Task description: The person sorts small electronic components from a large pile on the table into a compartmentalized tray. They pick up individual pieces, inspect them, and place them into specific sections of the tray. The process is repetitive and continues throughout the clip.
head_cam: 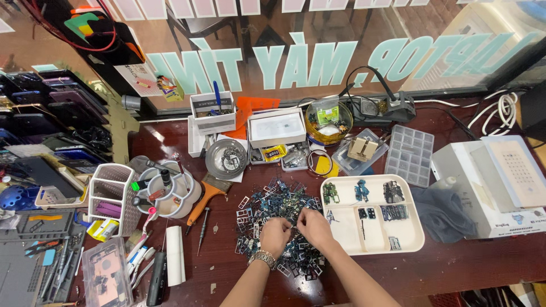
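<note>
My left hand [274, 234], with a metal watch on the wrist, and my right hand [314, 227] meet over a heap of small dark electronic parts and metal frames [273, 206] on the dark red table. Both hands pinch a tiny part between their fingertips, just above the heap. The part itself is too small to make out. To the right lies a cream compartment tray [412, 236] with a few sorted small parts in its sections.
A round tool holder [170, 196], a brush and screwdrivers stand left of the heap. Behind it are a metal bowl [226, 158], small boxes and a clear organiser [409, 154]. A white machine [495, 182] and a dark cloth [446, 213] sit at the right.
</note>
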